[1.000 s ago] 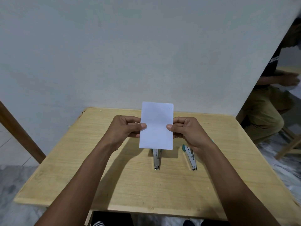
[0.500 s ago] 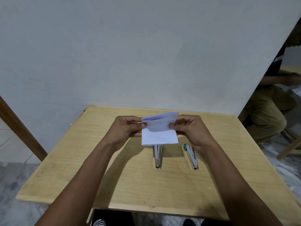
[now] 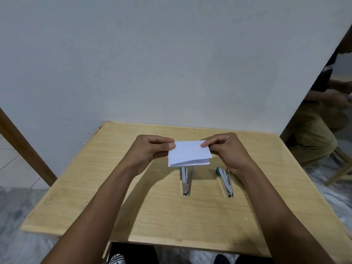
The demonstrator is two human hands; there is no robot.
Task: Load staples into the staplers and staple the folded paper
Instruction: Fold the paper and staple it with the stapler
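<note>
A white folded paper (image 3: 188,153) is held above the wooden table (image 3: 160,212), its layered open edges facing me. My left hand (image 3: 150,151) pinches its upper left corner and my right hand (image 3: 226,149) pinches its upper right corner. Below the paper lie two small metal staplers with teal ends: the left stapler (image 3: 186,181) is partly hidden by the paper, the right stapler (image 3: 225,181) lies just inside my right wrist. Both staplers point toward me.
A white wall (image 3: 171,63) rises right behind the table. A brown wooden post (image 3: 24,149) leans at the left. Another person (image 3: 320,126) sits at the far right beside a wooden stool (image 3: 341,168). Shoes show under the table's near edge.
The tall upright paper has been folded over in half, top edge brought down toward me, and now sits lower and flatter between both hands.
</note>
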